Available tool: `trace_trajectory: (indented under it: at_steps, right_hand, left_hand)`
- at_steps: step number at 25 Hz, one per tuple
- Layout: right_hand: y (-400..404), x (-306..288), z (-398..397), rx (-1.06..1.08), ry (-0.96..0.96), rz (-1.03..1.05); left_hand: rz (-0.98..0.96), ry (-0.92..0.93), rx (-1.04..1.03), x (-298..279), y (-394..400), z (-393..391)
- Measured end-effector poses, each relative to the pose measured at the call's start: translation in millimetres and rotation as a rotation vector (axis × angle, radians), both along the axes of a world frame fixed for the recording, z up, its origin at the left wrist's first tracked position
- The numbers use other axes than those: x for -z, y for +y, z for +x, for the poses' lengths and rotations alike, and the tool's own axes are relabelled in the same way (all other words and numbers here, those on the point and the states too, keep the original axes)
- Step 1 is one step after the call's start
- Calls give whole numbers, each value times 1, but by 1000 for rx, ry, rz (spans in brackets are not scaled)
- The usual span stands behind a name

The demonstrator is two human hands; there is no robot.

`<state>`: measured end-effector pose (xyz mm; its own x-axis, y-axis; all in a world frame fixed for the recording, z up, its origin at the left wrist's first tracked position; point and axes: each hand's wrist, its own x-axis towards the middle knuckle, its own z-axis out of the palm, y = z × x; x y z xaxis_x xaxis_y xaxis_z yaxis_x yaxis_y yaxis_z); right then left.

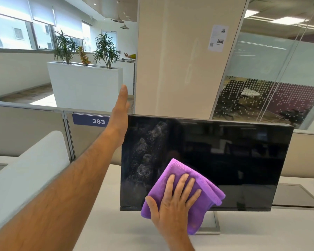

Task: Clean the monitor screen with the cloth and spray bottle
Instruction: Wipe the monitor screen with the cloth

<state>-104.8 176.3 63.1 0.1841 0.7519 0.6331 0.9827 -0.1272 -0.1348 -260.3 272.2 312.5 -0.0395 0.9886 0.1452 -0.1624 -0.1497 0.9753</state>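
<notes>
Pale tabletop (127, 230) carries black monitor (234, 160), upright on stand, screen dark. Spray droplets (145, 153) speckle screen's left part. Purple cloth (181, 192) lies flat against lower left-centre of screen, overlapping bottom bezel. Right hand (172, 203) presses cloth, fingers spread flat. Left hand (120, 115) at monitor's top left corner, fingers straight, gripping nothing visible. Spray bottle out of sight.

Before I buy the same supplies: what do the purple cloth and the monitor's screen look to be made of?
The purple cloth looks like microfibre: soft, fuzzy pile, stitched edge, folding limply under the right hand. The monitor screen looks like glossy glass or hard plastic, I cannot tell which: dark, mirroring the room, with spray droplets beading on its left side.
</notes>
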Motion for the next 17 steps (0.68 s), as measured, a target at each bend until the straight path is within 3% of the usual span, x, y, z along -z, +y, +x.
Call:
trace_trajectory:
  at_steps: [10,17]
  right_hand:
    - [4,-6,-16,-19,69,19]
    - [29,-83,-21,-32,100,129]
  left_hand:
    - [-44,-40,34,1,2,-2]
    - [-30,-30,42,3,3,-2]
